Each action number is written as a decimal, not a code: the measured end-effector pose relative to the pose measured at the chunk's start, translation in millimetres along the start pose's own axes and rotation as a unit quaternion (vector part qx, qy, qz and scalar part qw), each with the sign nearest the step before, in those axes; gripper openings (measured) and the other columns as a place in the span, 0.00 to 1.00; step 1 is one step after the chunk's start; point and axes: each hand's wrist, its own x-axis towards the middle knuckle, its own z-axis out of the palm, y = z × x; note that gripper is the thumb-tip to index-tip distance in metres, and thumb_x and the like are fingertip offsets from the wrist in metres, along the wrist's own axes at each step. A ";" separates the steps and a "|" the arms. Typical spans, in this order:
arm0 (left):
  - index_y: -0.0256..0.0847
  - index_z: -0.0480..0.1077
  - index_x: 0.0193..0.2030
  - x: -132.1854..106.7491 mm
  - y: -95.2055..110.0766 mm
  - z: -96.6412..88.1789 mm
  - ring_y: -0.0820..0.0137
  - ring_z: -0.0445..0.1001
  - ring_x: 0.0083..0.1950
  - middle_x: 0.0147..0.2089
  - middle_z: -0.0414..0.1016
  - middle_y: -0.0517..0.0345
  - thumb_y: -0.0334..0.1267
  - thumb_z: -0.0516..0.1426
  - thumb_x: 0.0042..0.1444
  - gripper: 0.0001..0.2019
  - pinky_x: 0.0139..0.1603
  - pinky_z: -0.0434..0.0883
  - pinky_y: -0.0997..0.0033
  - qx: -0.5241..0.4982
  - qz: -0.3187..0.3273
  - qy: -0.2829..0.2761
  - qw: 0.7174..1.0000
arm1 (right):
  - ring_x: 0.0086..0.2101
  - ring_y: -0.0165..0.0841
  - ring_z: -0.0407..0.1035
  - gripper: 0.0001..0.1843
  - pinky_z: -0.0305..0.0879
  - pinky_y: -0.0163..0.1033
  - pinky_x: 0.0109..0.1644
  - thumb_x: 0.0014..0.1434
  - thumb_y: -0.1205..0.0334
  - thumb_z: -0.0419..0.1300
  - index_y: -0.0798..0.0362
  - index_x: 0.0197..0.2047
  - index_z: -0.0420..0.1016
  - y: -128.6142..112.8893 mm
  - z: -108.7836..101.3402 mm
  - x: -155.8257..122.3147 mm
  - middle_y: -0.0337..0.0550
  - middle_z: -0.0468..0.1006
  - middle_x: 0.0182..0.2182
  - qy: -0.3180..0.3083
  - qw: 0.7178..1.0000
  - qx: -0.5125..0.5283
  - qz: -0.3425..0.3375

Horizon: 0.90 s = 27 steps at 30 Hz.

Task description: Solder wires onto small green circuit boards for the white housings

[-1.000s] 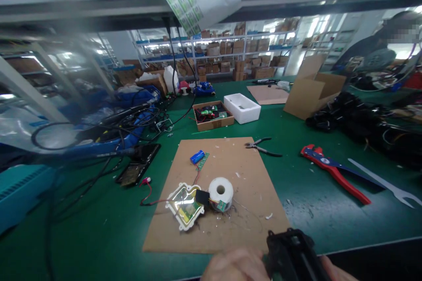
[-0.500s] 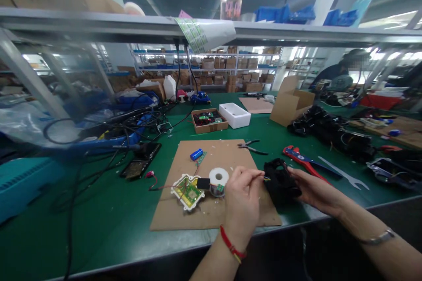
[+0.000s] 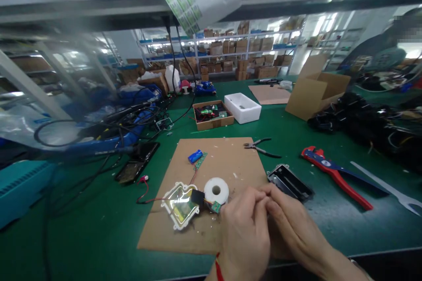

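- Hand position: the left hand (image 3: 245, 235) and the right hand (image 3: 293, 224) sit close together over the near right part of the cardboard sheet (image 3: 231, 158), with their fingers meeting.
- Hand state: both hands are narrowly closed, fingers curled inward. The fingers hide the meeting point, so it cannot be told whether a small part is held. This close pairing suggests fine work.
- Nearest item: the black housing (image 3: 289, 183) lies hollow side up on the tabletop (image 3: 99, 237), just beyond the right hand and touching or just beside the sheet's right edge. It appears set down to free both hands.
- Sheet contents: a spool of solder wire (image 3: 216, 191) stands just beside a clear-and-white plastic frame (image 3: 180, 207). A small green circuit board (image 3: 216, 207) lies against the spool, and wires run toward the frame. The sheet appears to protect the tabletop.
- Tools: the pliers (image 3: 260, 147) and the red-and-blue wire stripper (image 3: 332, 173) lie to the right, apparently placed within reach.
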 end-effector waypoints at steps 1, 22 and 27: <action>0.43 0.70 0.31 -1.4 1.0 -12.6 0.71 0.72 0.30 0.27 0.72 0.61 0.31 0.52 0.60 0.09 0.31 0.66 0.71 0.025 0.014 0.032 0.999 | 0.32 0.35 0.69 0.14 0.62 0.38 0.36 0.68 0.54 0.42 0.49 0.43 0.65 5.6 -3.8 2.7 0.41 0.73 0.31 -0.012 1.000 -0.024 -0.008; 0.41 0.71 0.34 37.9 -67.7 -97.7 0.69 0.68 0.33 0.31 0.73 0.58 0.29 0.59 0.52 0.03 0.30 0.68 0.70 0.166 0.224 -0.176 0.944 | 0.27 0.28 0.64 0.06 0.60 0.34 0.31 0.64 0.69 0.48 0.53 0.36 0.64 32.6 27.0 68.9 0.39 0.69 0.27 -0.024 0.996 -0.009 -0.081; 0.39 0.75 0.38 29.8 -71.9 -94.0 0.70 0.73 0.36 0.33 0.78 0.61 0.28 0.59 0.54 0.06 0.39 0.72 0.68 0.217 0.290 -0.127 0.924 | 0.30 0.29 0.67 0.06 0.62 0.34 0.32 0.62 0.71 0.52 0.54 0.38 0.69 36.5 24.5 72.1 0.42 0.73 0.29 -0.021 0.992 0.038 -0.115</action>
